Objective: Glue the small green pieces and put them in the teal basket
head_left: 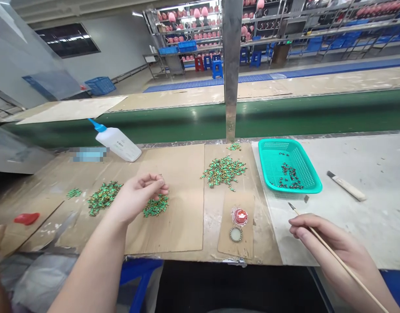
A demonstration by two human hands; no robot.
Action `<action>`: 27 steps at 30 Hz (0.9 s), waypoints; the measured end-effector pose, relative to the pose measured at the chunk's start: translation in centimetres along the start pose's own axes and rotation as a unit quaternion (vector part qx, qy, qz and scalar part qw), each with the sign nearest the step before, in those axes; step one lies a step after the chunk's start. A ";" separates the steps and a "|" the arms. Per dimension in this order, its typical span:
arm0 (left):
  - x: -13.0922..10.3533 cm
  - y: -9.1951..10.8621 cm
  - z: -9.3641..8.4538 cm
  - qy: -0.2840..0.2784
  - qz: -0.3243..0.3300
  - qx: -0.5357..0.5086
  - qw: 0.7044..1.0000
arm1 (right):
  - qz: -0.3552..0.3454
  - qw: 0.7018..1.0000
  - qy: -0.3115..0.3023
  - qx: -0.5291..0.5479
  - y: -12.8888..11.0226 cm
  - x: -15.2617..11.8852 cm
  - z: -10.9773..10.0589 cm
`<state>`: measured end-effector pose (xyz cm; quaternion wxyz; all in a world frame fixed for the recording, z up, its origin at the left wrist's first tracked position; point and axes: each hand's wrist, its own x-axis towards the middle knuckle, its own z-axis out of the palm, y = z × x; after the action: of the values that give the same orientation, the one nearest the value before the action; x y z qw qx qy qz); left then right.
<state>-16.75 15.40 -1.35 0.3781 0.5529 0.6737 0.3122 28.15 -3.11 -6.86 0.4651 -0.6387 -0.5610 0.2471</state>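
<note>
- Green-and-gold pieces (156, 208) lie in a small pile close under the fingertips of the left hand (146, 190); contact cannot be confirmed.
- Left hand: narrow, thumb and forefinger brought together. A tiny dark speck shows at the fingertips; whether it is gripped cannot be told.
- Right hand (327, 248): holding a thin-handled brush (337, 257) between thumb and fingers, dark tip pointing away from the person and clear of the basket.
- Further stock: one larger green heap (103, 199) to the left of the left hand, another heap (224, 171) to its right and farther out.
- Between the hands: a red faceted ornament (240, 216) and, just nearer the person, a round pale disc (236, 234) with a beaded rim, both on a cardboard strip (234, 251).
- Beyond the right hand: a teal basket (263, 167) containing small dark pieces (290, 174).
- Step in hand, as judged: fine handling of small pieces at the left, brush poised at the right.
- Next move, as judged, calls for a light, exact pinch and a steady brush tip.
</note>
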 end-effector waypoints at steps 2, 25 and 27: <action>-2.0 -0.3 1.2 0.009 0.009 -0.055 0.998 | -0.007 1.000 0.001 0.000 -0.1 0.1 0.2; -11.1 -0.8 9.6 -0.049 -0.004 -0.160 0.986 | -0.029 0.982 -0.032 0.182 -2.8 3.6 3.4; -11.6 -1.3 10.5 -0.081 0.012 -0.142 0.987 | 0.022 0.971 -0.053 0.231 -2.5 4.2 4.3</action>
<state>-7.25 3.81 -5.96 0.5022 0.5252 0.5832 0.3632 24.40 2.05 -5.75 0.5639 -0.5121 -0.4982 0.4141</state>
